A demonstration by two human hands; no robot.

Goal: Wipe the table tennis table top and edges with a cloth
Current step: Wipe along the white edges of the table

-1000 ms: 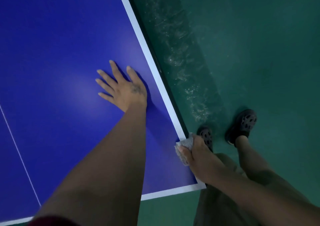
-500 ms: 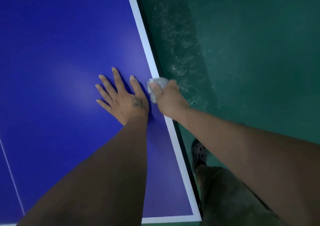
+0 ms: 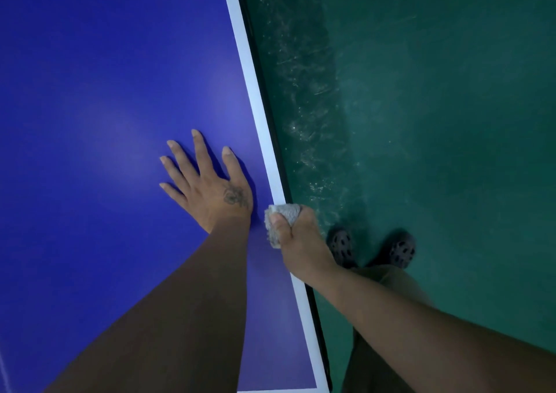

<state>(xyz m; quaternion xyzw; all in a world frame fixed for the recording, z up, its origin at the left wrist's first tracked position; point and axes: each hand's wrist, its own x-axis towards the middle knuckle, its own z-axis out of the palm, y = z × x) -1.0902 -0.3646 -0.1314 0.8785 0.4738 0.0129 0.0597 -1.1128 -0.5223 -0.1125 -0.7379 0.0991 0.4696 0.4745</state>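
Observation:
The blue table tennis table fills the left of the view, with a white line along its right edge. My left hand lies flat on the blue top, fingers spread, close to that edge. My right hand grips a bunched grey cloth and holds it over the white line and the table's side edge, just right of my left wrist. Part of the cloth is hidden inside my fist.
Green floor lies to the right of the table, with a scuffed, dusty strip beside the edge. My two feet in dark perforated clogs stand near the table's corner. The near white end line shows at the bottom.
My right hand with the cloth slid forward along the side edge from near the corner, then came back toward me to beside my left wrist. My left hand stayed flat on the top.

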